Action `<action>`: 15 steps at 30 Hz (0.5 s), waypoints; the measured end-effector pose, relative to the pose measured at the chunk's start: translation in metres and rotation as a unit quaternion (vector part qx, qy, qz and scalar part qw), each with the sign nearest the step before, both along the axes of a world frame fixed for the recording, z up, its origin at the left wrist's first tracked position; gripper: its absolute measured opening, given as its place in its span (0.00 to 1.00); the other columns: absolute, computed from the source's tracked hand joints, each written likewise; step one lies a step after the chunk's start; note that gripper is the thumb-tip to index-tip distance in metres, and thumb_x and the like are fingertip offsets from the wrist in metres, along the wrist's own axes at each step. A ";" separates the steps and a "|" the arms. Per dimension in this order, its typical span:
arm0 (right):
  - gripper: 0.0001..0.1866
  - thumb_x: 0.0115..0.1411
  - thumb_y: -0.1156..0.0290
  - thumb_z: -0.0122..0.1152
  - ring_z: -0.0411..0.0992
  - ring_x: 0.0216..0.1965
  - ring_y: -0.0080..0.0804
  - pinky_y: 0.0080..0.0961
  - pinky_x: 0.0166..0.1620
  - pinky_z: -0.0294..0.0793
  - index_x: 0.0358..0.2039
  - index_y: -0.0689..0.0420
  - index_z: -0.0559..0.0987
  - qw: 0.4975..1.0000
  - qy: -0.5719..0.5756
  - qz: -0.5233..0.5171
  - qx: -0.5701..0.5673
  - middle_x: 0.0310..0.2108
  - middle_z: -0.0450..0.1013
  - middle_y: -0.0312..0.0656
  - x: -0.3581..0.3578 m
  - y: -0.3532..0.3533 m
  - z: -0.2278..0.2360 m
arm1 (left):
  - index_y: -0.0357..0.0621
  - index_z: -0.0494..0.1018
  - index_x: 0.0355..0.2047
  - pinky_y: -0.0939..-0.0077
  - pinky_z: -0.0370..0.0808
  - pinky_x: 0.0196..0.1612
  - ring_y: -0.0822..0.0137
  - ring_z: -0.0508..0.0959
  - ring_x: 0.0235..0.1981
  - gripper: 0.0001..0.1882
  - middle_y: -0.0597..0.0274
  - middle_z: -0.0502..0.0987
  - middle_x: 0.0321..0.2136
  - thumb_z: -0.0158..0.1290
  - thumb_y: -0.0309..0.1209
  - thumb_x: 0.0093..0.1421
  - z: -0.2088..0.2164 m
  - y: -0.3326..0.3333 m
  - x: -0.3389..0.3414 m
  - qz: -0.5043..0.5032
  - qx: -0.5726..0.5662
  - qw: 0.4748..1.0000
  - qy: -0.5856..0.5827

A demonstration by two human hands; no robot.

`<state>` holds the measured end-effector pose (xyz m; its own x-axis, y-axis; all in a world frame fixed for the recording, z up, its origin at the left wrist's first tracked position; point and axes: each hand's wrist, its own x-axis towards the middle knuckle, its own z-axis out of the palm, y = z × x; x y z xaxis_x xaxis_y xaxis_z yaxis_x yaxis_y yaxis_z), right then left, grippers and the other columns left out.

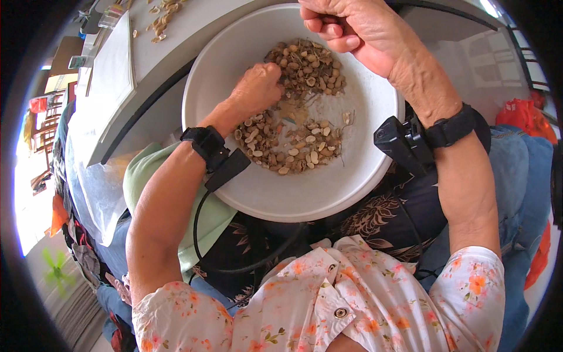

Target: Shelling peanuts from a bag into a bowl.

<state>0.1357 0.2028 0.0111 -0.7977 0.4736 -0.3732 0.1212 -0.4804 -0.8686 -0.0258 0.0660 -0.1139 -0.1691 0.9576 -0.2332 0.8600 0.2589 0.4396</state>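
Observation:
A large white basin (202, 100) rests on my lap with two heaps in it. The far heap of peanuts (319, 67) is whole brown pods mixed with stems and debris. Nearer me lies a heap of peanut shells (293, 154), several showing pale insides. My left hand (258, 88) is closed, knuckles up, against the left side of the far heap; its fingertips are hidden. Above the basin's far right rim, my right hand (352, 35) has its fingers curled in toward the palm. Whatever it pinches, if anything, does not show.
A grey tabletop (170, 44) borders the basin's far left, with loose shells (164, 17) on it. A white board or stack of paper (111, 88) stands at the left. Black wrist devices (402, 144) and a cable (258, 270) hang by my arms. A red bag (522, 120) is at right.

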 end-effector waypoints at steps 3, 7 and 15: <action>0.14 0.62 0.66 0.53 0.58 0.13 0.14 0.10 0.12 0.52 0.21 0.61 0.73 1.000 -0.015 -0.003 0.001 0.17 0.68 0.36 -0.001 -0.001 0.000 | 0.32 0.73 0.24 0.58 0.72 0.36 0.45 0.76 0.32 0.09 0.40 0.75 0.26 0.53 0.29 0.47 -0.002 -0.001 0.001 0.002 0.022 1.000 -0.013; 0.14 0.62 0.66 0.53 0.58 0.14 0.14 0.10 0.13 0.52 0.22 0.61 0.73 1.000 -0.025 -0.003 0.011 0.18 0.68 0.36 -0.001 -0.003 0.001 | 0.27 0.72 0.27 0.55 0.71 0.40 0.40 0.75 0.35 0.14 0.34 0.74 0.30 0.50 0.28 0.44 -0.001 -0.002 0.006 0.008 -0.004 0.999 -0.035; 0.14 0.62 0.66 0.53 0.57 0.15 0.14 0.10 0.14 0.52 0.23 0.61 0.73 1.000 -0.002 0.014 0.002 0.19 0.67 0.35 0.001 -0.002 -0.002 | 0.25 0.71 0.23 0.59 0.75 0.36 0.45 0.78 0.30 0.12 0.37 0.75 0.26 0.50 0.27 0.43 0.024 -0.003 0.006 0.037 -0.037 0.996 -0.072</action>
<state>0.1368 0.2011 0.0090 -0.8087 0.4532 -0.3750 0.1382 -0.4733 -0.8700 -0.0199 0.0629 -0.0900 -0.1976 0.9232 -0.3296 0.7664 0.3551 0.5352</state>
